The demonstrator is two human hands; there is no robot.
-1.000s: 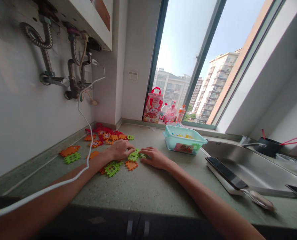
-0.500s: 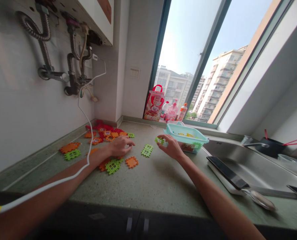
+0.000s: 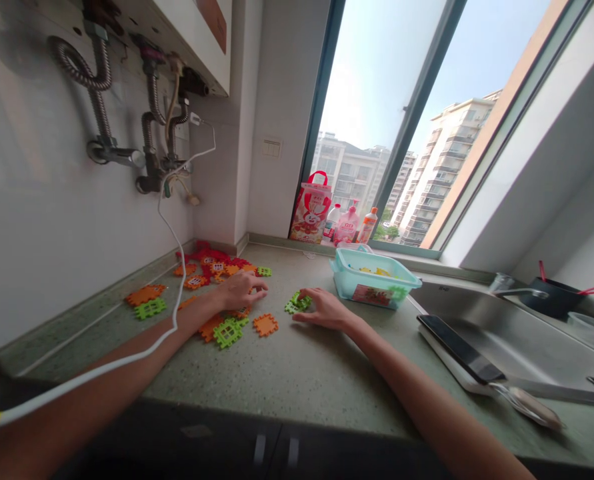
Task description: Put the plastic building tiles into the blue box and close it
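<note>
My right hand [image 3: 324, 309] lies low on the green counter [image 3: 297, 373], fingers curled onto a green waffle-block tile [image 3: 297, 303]. My left hand [image 3: 241, 290] rests loosely closed on the counter over orange tiles, nothing clearly in it. Between and before the hands lie an orange tile [image 3: 265, 325] and a green tile [image 3: 228, 333]. A heap of red and orange tiles [image 3: 211, 267] sits by the wall corner.
A teal plastic tub [image 3: 374, 283] stands right of my right hand. A sink [image 3: 507, 333], a flat dark device [image 3: 451, 347] and a spoon [image 3: 524, 403] are further right. Bottles and a red bag [image 3: 311, 213] line the window sill. A white cable [image 3: 171, 220] hangs over my left arm.
My right hand lifted a small green piece toward the tub, then came back down onto the green tile on the counter. My left hand stayed put.
</note>
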